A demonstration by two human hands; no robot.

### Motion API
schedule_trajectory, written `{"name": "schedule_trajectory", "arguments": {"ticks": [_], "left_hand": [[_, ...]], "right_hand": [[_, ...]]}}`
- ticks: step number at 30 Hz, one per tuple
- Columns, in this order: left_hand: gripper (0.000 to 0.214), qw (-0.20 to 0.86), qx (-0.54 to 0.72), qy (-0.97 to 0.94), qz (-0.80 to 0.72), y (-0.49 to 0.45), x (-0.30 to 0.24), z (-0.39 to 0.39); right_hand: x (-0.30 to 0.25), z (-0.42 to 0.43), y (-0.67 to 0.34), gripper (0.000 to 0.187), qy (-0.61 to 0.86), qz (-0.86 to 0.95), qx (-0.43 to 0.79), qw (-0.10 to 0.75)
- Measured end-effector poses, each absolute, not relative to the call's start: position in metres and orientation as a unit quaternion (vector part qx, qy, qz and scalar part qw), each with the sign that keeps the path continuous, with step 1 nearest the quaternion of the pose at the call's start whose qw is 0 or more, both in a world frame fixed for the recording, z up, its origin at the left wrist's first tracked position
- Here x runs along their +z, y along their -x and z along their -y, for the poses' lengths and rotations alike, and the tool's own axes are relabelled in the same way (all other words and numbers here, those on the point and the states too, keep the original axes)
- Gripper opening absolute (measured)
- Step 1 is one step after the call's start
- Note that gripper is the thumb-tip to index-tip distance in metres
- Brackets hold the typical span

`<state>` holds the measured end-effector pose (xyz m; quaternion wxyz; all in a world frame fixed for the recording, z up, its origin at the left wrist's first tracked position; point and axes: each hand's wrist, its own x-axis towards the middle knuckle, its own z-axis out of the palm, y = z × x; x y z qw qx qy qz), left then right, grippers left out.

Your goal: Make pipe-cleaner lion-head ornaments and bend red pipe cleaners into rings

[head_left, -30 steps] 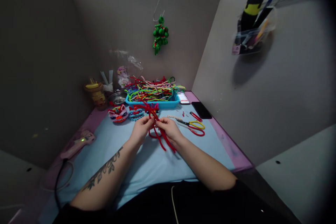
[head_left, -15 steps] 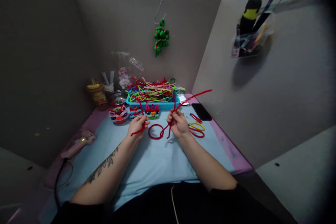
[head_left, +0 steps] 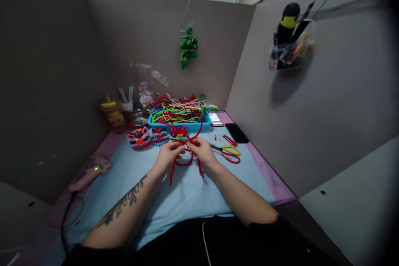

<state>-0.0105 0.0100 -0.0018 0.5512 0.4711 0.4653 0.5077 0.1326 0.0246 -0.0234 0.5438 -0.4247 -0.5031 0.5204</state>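
My left hand (head_left: 172, 153) and my right hand (head_left: 200, 152) meet over the middle of the blue cloth (head_left: 199, 193), fingertips nearly touching. Both are closed in a pinch on red pipe cleaners (head_left: 171, 174). Ends of these stick out past the fingers, up to the right, out to the left and down below each hand. A red pipe cleaner loop (head_left: 184, 164) hangs or lies just beneath the fingers; I cannot tell which. The exact crossing point is partly hidden by the fingertips. Scissors (head_left: 229, 152) with yellow and red handles lie right of my right hand.
Behind the hands, a blue tray (head_left: 179, 126) holds many coloured pipe cleaners. Small pipe-cleaner animal heads (head_left: 139, 137) sit before it. A hot glue gun (head_left: 93, 172) lies left, with its cord. A red cutter (head_left: 230, 140) and a dark phone (head_left: 237, 133) are right. Grey panels surround the table.
My hands have come together from apart, bringing the red pipe cleaners in the left to those in the right. The view has shifted slightly.
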Motion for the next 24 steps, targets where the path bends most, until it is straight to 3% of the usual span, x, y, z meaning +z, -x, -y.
{"name": "schedule_trajectory", "arguments": {"ticks": [8,24], "left_hand": [[0.038,0.585,0.527,-0.435,-0.437,0.006,-0.010,-0.012],[0.038,0.553,0.566,-0.411,-0.452,0.007,-0.014,-0.017]], "right_hand": [[-0.026,-0.023,-0.129,0.020,0.447,0.525,0.449,0.568],[-0.026,-0.018,-0.127,0.023,0.417,0.584,0.405,0.567]]}}
